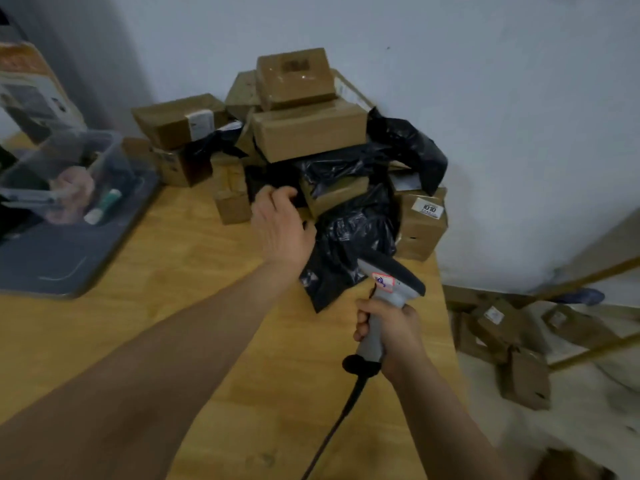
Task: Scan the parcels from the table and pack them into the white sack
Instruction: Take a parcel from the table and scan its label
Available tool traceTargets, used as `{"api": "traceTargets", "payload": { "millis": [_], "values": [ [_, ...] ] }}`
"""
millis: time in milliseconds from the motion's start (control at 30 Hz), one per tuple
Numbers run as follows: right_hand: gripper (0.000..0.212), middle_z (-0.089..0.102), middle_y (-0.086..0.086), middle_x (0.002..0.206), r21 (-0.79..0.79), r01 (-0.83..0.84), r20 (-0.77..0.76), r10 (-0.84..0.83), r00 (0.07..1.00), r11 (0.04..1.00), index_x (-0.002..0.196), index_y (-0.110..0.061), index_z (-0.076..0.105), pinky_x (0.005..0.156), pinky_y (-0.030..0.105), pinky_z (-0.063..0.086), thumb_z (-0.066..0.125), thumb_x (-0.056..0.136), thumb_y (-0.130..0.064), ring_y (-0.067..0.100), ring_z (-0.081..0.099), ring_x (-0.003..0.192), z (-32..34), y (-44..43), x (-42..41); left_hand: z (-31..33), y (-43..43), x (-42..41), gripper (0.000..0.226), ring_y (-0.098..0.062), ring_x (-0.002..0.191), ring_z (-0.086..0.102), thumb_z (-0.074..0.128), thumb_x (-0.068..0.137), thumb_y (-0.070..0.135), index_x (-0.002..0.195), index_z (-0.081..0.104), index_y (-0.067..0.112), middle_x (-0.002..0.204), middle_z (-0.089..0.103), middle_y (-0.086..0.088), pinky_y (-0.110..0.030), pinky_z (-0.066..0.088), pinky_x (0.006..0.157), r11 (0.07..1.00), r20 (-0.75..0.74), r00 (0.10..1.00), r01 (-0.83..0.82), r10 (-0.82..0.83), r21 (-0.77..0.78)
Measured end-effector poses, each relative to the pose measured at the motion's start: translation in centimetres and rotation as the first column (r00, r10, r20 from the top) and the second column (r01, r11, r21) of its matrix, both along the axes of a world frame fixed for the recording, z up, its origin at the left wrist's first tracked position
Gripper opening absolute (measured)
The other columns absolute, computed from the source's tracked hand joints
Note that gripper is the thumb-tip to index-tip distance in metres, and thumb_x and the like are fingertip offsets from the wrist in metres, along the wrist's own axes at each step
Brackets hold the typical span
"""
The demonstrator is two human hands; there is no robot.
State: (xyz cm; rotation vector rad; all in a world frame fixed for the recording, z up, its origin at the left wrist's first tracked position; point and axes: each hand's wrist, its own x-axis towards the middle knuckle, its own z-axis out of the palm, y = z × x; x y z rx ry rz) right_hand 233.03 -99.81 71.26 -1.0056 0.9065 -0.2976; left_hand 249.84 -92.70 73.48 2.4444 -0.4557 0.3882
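1. Head view: the left hand (282,226) reaches into the heap. Its fingers curl over the edge of a black parcel (349,233) and its thumb presses the side, so it grips the wrapping.
2. The right hand (393,336) is wrapped tightly round the handle of the scanner (389,289), all fingers closed on it.
3. The scanner's long axis runs away from the person, with the handle nearest. Its dark-topped head is farthest and points at the black parcel just beside it. A black cable (337,422) trails from the butt toward the near edge.
4. The black parcel is crinkled, glossy plastic film, loose and shapeless. It lies on the far right part of the table (173,323), which is smooth, pale yellow wood.
5. Around and above it stand brown cardboard boxes (310,133), rectangular and taped, some with white labels, stacked against the wall.
6. At the left a clear plastic tub (79,157) sits on a grey tray (69,261).
7. Below the table's right edge more boxes (526,379) lie on pale material; whether that is the sack cannot be told.
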Motion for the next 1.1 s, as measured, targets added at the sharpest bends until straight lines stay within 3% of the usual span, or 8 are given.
{"api": "traceTargets", "payload": {
  "millis": [67, 167, 333, 500, 633, 800, 967, 1100],
  "values": [
    [0.019, 0.052, 0.008, 0.049, 0.018, -0.004, 0.057, 0.002, 0.998, 1.0, 0.066, -0.002, 0.053, 0.04, 0.026, 0.042, 0.064, 0.08, 0.006, 0.018, 0.045, 0.038, 0.8, -1.3, 0.5, 2.6, -2.4, 1.7, 0.063, -0.036, 0.137, 0.026, 0.067, 0.078, 0.008, 0.135, 0.039, 0.01, 0.144, 0.03, -0.02, -0.038, 0.015, 0.112, 0.996, 0.159, 0.987, 0.003, -0.018, 0.093],
    [0.019, 0.052, 0.008, 0.049, 0.042, -0.035, 0.17, 0.028, 0.985, 0.998, 0.068, -0.003, 0.053, 0.04, 0.027, 0.042, 0.063, 0.08, 0.006, 0.019, 0.045, 0.038, 2.7, -2.7, 2.3, 6.4, -5.2, 4.4, 0.081, -0.039, 0.142, 0.015, 0.066, 0.071, 0.008, 0.143, 0.029, 0.01, 0.152, 0.018, -0.022, -0.045, 0.001, 0.117, 0.99, 0.175, 0.983, 0.029, -0.053, 0.139],
    [0.024, 0.052, 0.008, 0.048, 0.06, -0.094, 0.32, 0.07, 0.945, 0.994, 0.062, -0.005, 0.052, 0.042, 0.026, 0.043, 0.066, 0.079, 0.004, 0.018, 0.046, 0.037, 7.2, -4.0, 6.8, 11.6, -8.1, 9.8, 0.08, -0.039, 0.142, 0.01, 0.06, 0.079, 0.032, 0.147, 0.022, 0.013, 0.155, 0.012, -0.019, -0.051, 0.01, 0.116, 0.999, 0.098, 0.995, -0.003, -0.001, 0.041],
    [0.026, 0.052, 0.006, 0.046, 0.125, -0.099, 0.417, 0.038, 0.908, 0.987, 0.062, -0.007, 0.05, 0.041, 0.025, 0.041, 0.066, 0.079, 0.005, 0.016, 0.044, 0.035, 11.1, -5.5, 12.0, 14.1, -10.3, 14.8, 0.106, -0.039, 0.145, -0.005, 0.072, 0.078, 0.036, 0.153, 0.002, 0.011, 0.159, -0.001, -0.016, -0.053, 0.011, 0.115, 0.922, -0.091, 0.994, -0.012, 0.052, 0.387],
    [0.027, 0.051, 0.006, 0.046, 0.122, -0.133, 0.419, 0.07, 0.905, 0.984, 0.064, -0.007, 0.048, 0.043, 0.026, 0.04, 0.065, 0.081, 0.003, 0.016, 0.043, 0.035, 11.4, -6.4, 14.5, 14.6, -11.4, 17.4, 0.114, -0.037, 0.146, 0.001, 0.074, 0.076, 0.036, 0.15, -0.005, -0.002, 0.156, 0.008, -0.022, -0.052, 0.002, 0.117, 0.78, -0.015, 1.0, 0.003, 0.009, 0.626],
    [0.028, 0.05, 0.007, 0.044, 0.137, -0.152, 0.422, 0.081, 0.903, 0.979, 0.062, -0.007, 0.049, 0.043, 0.027, 0.039, 0.063, 0.082, 0.005, 0.017, 0.042, 0.034, 10.7, -6.4, 16.3, 14.8, -11.7, 19.6, 0.118, -0.034, 0.146, 0.012, 0.073, 0.076, 0.041, 0.15, -0.009, -0.002, 0.155, 0.018, -0.02, -0.054, -0.004, 0.116, 0.652, 0.008, 0.999, 0.022, -0.043, 0.758],
    [0.026, 0.051, 0.007, 0.045, 0.128, -0.139, 0.419, 0.074, 0.905, 0.982, 0.061, -0.006, 0.051, 0.042, 0.025, 0.04, 0.063, 0.081, 0.006, 0.016, 0.042, 0.034, 10.6, -6.0, 16.5, 14.3, -11.4, 20.3, 0.118, -0.038, 0.135, 0.033, 0.077, 0.073, 0.042, 0.15, -0.002, 0.0, 0.146, 0.033, -0.022, -0.053, 0.022, 0.113, 0.659, 0.099, 0.992, -0.02, -0.083, 0.752],
    [0.024, 0.051, 0.007, 0.045, 0.106, -0.115, 0.41, 0.061, 0.91, 0.988, 0.063, -0.006, 0.051, 0.042, 0.025, 0.04, 0.063, 0.079, 0.007, 0.016, 0.042, 0.034, 11.1, -5.3, 16.1, 14.6, -9.0, 19.9, 0.126, -0.038, 0.129, 0.035, 0.082, 0.066, 0.046, 0.151, -0.001, 0.003, 0.141, 0.033, -0.023, -0.048, 0.04, 0.099, 0.793, 0.119, 0.991, -0.023, -0.062, 0.609]
  ]
}}
